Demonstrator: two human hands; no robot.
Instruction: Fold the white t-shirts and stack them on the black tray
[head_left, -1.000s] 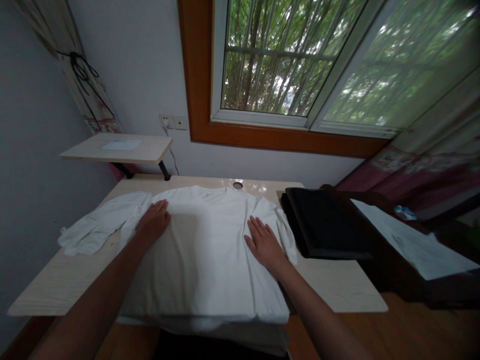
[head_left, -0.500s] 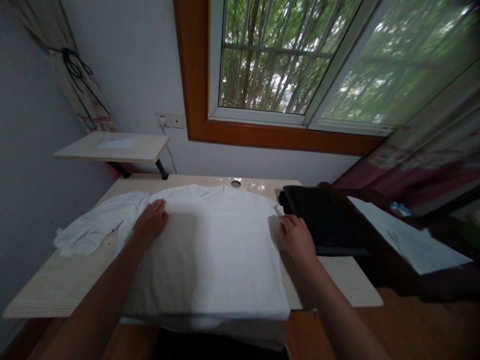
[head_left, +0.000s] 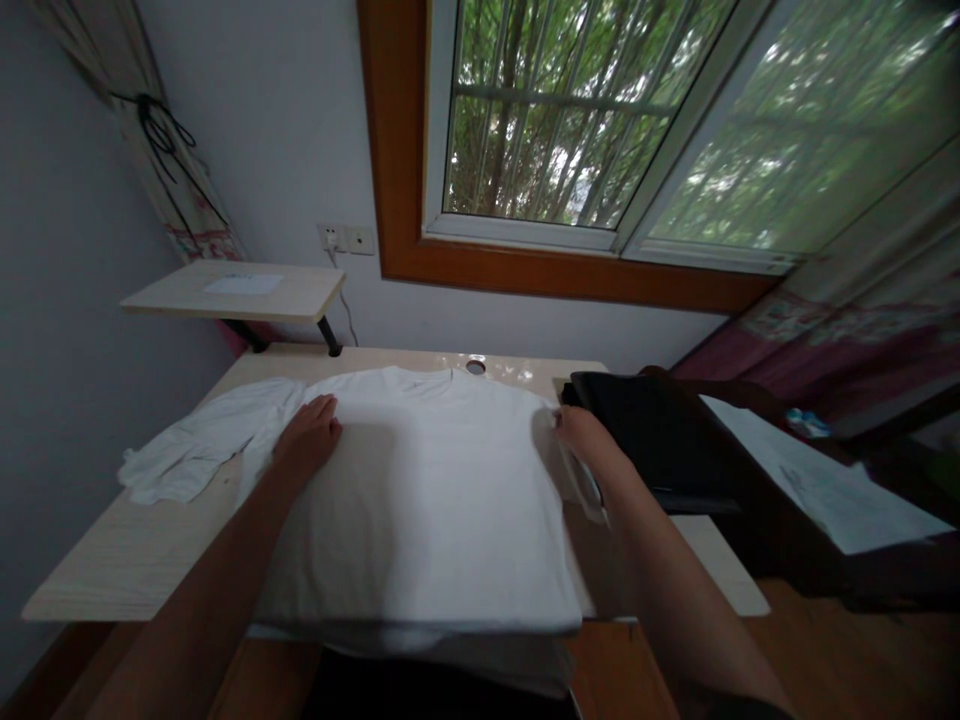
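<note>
A white shirt (head_left: 457, 480) lies spread over the light wooden table (head_left: 90, 580), its neckline toward the window and its lower edge hanging past the front. One sleeve (head_left: 202, 440) stretches out to the left, wrinkled. My left hand (head_left: 309, 435) rests on the shirt near that sleeve, fingers lying along the cloth. At the opposite side, my right hand (head_left: 589, 435) pinches the shirt's edge near the shoulder. A loose fold of white cloth hangs below my right wrist; the fingertips there are partly hidden.
Right of the shirt lies a black flat item (head_left: 652, 430), close to my right forearm. Farther right is a paper sheet (head_left: 817, 480) on a dark surface. A small raised shelf (head_left: 300, 290) stands at the back left. The window (head_left: 555, 120) is behind the table.
My right hand has moved slightly up along the shirt's right edge, and a fold of cloth now shows beneath its wrist. My left hand stays in place on the shirt.
</note>
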